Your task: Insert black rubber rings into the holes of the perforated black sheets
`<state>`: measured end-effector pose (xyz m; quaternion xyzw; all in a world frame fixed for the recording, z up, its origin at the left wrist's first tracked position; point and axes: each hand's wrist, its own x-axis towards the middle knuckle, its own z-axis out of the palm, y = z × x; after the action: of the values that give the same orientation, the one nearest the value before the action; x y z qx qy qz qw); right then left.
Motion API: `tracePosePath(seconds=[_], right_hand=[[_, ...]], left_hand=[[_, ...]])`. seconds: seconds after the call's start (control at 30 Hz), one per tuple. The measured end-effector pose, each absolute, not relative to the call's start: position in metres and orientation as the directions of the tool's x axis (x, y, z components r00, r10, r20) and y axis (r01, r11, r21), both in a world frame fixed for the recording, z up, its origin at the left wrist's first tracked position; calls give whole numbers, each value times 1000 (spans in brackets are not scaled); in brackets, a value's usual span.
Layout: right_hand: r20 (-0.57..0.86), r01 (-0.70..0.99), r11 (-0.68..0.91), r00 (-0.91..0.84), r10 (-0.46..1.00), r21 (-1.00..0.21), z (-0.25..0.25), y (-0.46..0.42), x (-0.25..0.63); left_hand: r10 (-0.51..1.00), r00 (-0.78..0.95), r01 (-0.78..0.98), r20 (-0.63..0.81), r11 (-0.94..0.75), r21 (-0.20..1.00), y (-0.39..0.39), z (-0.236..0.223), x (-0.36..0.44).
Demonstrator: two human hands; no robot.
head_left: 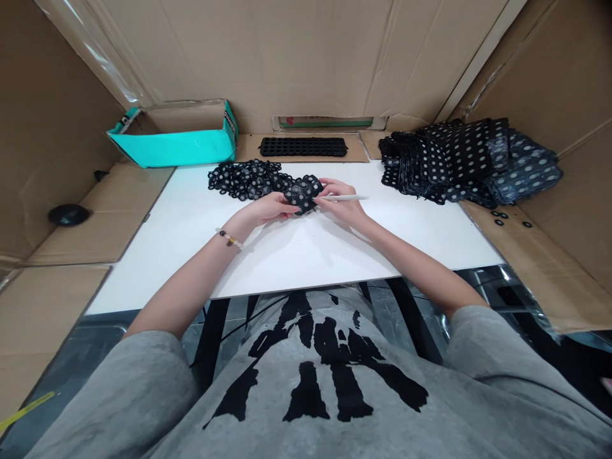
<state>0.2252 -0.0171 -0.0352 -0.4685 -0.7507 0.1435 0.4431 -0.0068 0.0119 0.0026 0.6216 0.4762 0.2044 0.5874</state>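
Note:
My left hand is closed on the near-left edge of a small black sheet with grey round dots, thumb on top. My right hand grips a slim white pen-like tool, its tip against the sheet's right side. The fingers of that hand also touch the sheet's right edge. Just left of the sheet lies a heap of small black rings, reaching up to it on the white tabletop. What the fingers under the sheet do is hidden.
A turquoise-sided cardboard box stands at the back left. Behind my hands lies a black perforated tray. Stacked black dotted sheets fill the back right, with a few loose rings nearby. Cardboard walls enclose the table.

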Motion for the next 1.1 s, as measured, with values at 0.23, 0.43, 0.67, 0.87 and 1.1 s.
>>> tracePosePath(seconds=[0.23, 0.43, 0.67, 0.87, 1.1], right_hand=[[607, 569, 708, -404, 684, -418, -32, -25, 223], [516, 577, 762, -575, 635, -294, -34, -30, 219], [503, 611, 762, -600, 622, -213, -34, -31, 219], [467, 649, 740, -607, 643, -176, -30, -36, 215], [399, 791, 549, -427, 811, -270, -37, -35, 210]], left_hand=[[875, 380, 340, -300, 169, 925, 9, 1, -3], [888, 350, 317, -299, 188, 930, 8, -1, 1], [898, 325, 302, -297, 199, 932, 3, 3, 5], [916, 291, 311, -277, 183, 933, 0, -1, 6], [908, 301, 146, -293, 259, 955, -8, -1, 16]])
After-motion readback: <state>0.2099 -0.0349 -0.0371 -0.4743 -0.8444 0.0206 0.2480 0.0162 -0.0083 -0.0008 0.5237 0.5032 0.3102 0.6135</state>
